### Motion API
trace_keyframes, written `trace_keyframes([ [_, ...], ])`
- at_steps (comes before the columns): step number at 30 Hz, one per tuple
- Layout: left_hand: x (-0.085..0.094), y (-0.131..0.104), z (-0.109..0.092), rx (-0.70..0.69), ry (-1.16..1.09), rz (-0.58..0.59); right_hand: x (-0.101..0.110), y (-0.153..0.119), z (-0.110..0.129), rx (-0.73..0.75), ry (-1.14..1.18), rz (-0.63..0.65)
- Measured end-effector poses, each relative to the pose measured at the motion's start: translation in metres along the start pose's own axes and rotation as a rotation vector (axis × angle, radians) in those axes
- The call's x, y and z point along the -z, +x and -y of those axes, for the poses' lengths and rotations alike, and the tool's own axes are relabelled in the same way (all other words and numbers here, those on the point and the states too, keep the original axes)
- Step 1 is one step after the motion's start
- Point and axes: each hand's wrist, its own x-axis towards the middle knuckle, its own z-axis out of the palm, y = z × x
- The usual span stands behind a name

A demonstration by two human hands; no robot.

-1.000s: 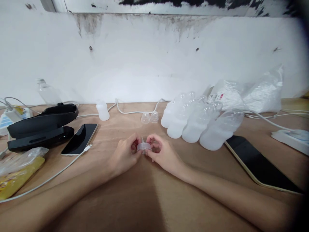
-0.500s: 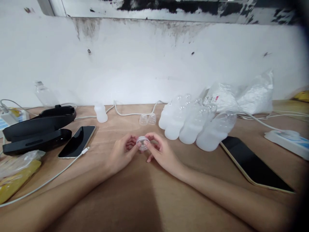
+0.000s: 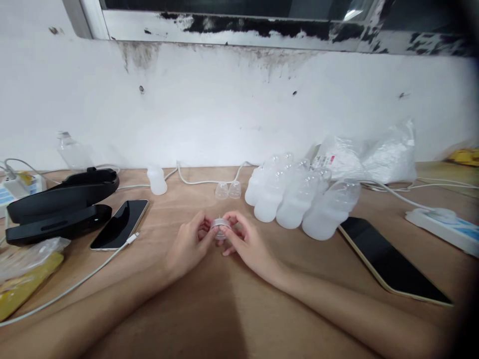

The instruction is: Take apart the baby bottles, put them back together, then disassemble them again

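Both hands meet over the middle of the table around a small translucent baby bottle collar ring (image 3: 220, 222). A thin tip pokes up from it, perhaps a teat; its lower part is hidden by my fingers. My left hand (image 3: 192, 242) pinches the ring's left side between thumb and curled fingers. On the other side, my right hand (image 3: 249, 244) grips it with the thumb on the near face. Just beyond stand two clear dome caps (image 3: 228, 190). Farther left is an uncapped frosted bottle (image 3: 157, 180). Several frosted baby bottles with clear domes (image 3: 294, 202) are grouped at the right.
Left lie a phone (image 3: 120, 224), a black headset-like device (image 3: 62, 199), a white cable (image 3: 80, 276) and a yellow packet (image 3: 30, 279). Right are another phone (image 3: 392, 262), a power strip (image 3: 445, 227) and a plastic bag (image 3: 387, 154). A white wall (image 3: 224, 104) stands behind.
The camera view has tipped up slightly, so the scene sits lower. The ring is now tilted differently between my fingers, and a thin tip shows above it. Both hands keep hold.
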Motion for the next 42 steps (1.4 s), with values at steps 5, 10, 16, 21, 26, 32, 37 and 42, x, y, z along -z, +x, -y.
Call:
trace_keyframes([
  [5,-0.001,-0.002,-0.006,-0.027,0.118,-0.011,0.001,-0.004,0.001,0.059,-0.119,0.006],
  [10,-0.002,-0.002,-0.006,-0.069,0.207,-0.03,-0.001,-0.004,-0.003,0.054,-0.168,-0.001],
  [16,0.002,-0.002,-0.001,-0.019,0.086,0.025,0.002,-0.001,-0.001,0.095,-0.049,-0.016],
  [21,0.005,-0.003,-0.001,-0.028,0.038,0.015,0.003,-0.003,0.0,0.081,-0.031,0.012],
  [26,0.002,-0.001,-0.002,-0.035,0.115,0.009,0.0,-0.002,-0.005,0.034,-0.031,0.001],
  [32,-0.004,0.003,0.005,-0.012,0.163,-0.022,-0.001,0.0,-0.012,-0.003,-0.028,0.001],
  [37,-0.002,0.003,0.012,-0.011,0.133,-0.01,0.002,0.001,-0.006,-0.027,0.056,0.032],
  [42,0.007,-0.003,0.0,-0.049,0.424,0.012,0.007,0.004,-0.001,-0.148,0.261,0.092],
])
